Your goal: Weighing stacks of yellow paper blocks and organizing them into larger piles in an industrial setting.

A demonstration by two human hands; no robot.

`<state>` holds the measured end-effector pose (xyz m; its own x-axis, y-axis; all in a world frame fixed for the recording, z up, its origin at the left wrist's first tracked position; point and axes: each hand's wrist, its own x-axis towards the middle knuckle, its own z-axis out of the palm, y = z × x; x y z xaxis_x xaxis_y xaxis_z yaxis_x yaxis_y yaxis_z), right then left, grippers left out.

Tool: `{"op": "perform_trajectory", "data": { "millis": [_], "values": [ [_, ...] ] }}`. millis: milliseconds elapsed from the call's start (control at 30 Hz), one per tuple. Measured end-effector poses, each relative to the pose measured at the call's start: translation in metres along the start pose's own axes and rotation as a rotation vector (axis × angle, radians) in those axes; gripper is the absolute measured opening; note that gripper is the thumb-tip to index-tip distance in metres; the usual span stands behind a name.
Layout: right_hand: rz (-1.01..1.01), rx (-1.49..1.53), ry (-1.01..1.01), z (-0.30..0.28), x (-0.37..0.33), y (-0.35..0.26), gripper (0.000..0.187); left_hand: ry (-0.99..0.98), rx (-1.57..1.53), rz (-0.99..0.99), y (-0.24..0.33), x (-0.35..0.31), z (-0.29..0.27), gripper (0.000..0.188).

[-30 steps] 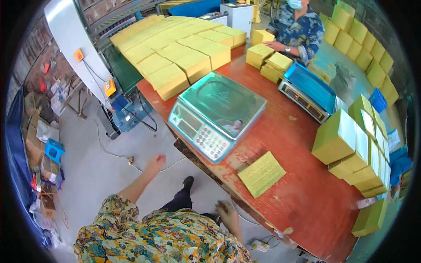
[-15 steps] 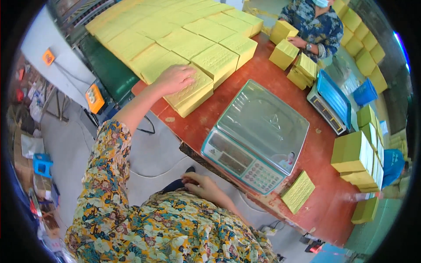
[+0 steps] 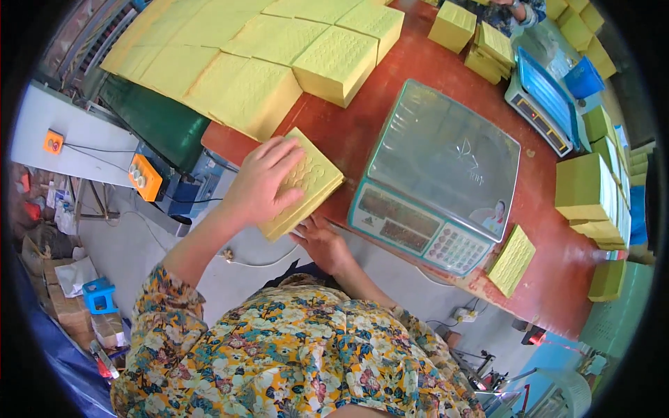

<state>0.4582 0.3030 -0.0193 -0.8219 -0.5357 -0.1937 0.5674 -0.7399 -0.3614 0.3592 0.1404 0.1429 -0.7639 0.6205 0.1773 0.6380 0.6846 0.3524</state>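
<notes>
A thick stack of yellow embossed paper (image 3: 317, 174) is tilted off the near left edge of the red table. My left hand (image 3: 261, 182) grips it from above, fingers and thumb pressed over its top and side. My right hand (image 3: 324, 245) holds it at the lower near side, with some fingertips hidden beneath. To the right of the stack stands a digital scale (image 3: 442, 157) with a plastic-covered pan. Many similar yellow paper stacks (image 3: 258, 87) are packed in rows at the table's far left.
The red table (image 3: 390, 59) also bears a thin yellow pad (image 3: 512, 261), a second scale (image 3: 536, 104) with a blue tray, and more stacks (image 3: 582, 188) at the right. A co-worker's sleeve (image 3: 533, 12) shows at the far side. Orange switch boxes (image 3: 145, 177) stand left.
My left hand has pulled the near stack off the rows toward me, over the table edge. My right hand has risen from my lap to meet it. The view has shifted.
</notes>
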Motion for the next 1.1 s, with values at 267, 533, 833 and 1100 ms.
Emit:
{"op": "perform_trajectory", "data": {
  "millis": [267, 533, 833, 1100],
  "values": [
    [0.027, -0.053, 0.061, 0.010, 0.002, -0.004, 0.054, -0.151, 0.052, -0.438, 0.023, -0.018, -0.006, 0.096],
    [-0.153, -0.730, 0.146, 0.068, -0.007, -0.058, 0.050, 0.210, -0.762, -0.382, -0.011, -0.084, 0.021, 0.098],
    [-0.523, -1.483, 0.430, 0.083, 0.014, -0.069, 0.070, 0.211, -0.980, -0.291, -0.063, -0.063, 0.080, 0.087],
    [-0.631, -1.654, 0.561, 0.084, 0.032, -0.058, 0.082, 0.221, -0.745, -0.118, -0.086, -0.069, 0.081, 0.040]
  ]
}}
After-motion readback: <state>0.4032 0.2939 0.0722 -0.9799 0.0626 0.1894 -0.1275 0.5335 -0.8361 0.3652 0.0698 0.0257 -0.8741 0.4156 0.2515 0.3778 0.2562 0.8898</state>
